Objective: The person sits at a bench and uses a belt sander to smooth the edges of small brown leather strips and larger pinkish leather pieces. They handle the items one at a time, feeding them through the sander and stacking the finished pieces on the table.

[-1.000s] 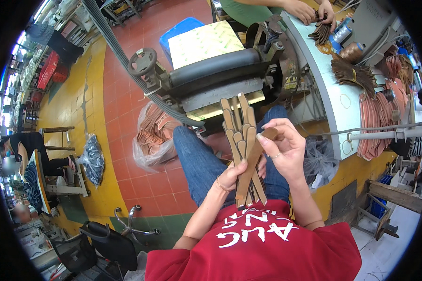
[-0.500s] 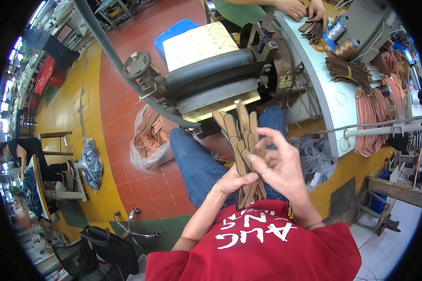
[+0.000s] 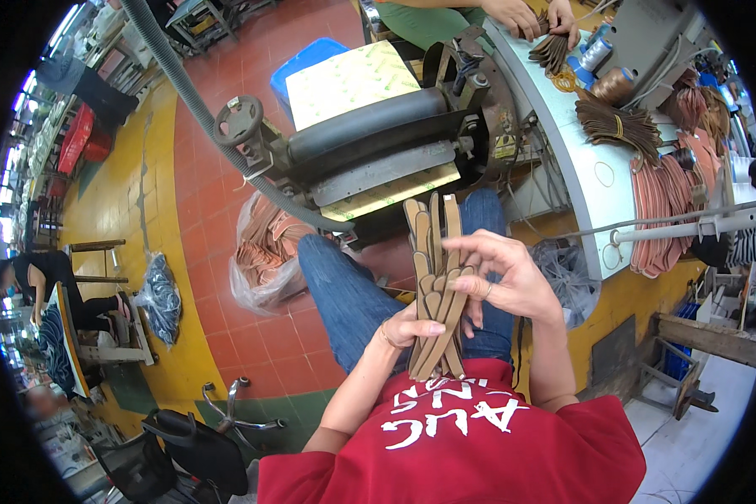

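Note:
A fanned bundle of narrow brown leather straps [image 3: 433,290] with rounded ends is held above my lap. My left hand [image 3: 405,328] is closed round its lower part, the thumb lying across the front. At the bundle's right side is my right hand [image 3: 517,281], its index finger and thumb against a strap and the other fingers partly curled. The straps overlap, and their lower ends reach down to my red shirt. What lies behind the bundle is hidden.
Ahead stands a roller machine [image 3: 370,126] with a handwheel [image 3: 239,122]. A plastic bag of pinkish pieces [image 3: 269,252] lies on the floor. On the right, a white table [image 3: 580,193] bears strap bundles and thread spools; a co-worker's hands [image 3: 533,18] handle straps there.
The strap bundle has turned more upright and its straps have shifted. My left hand has moved slightly left, and my right hand has shifted slightly right along the straps.

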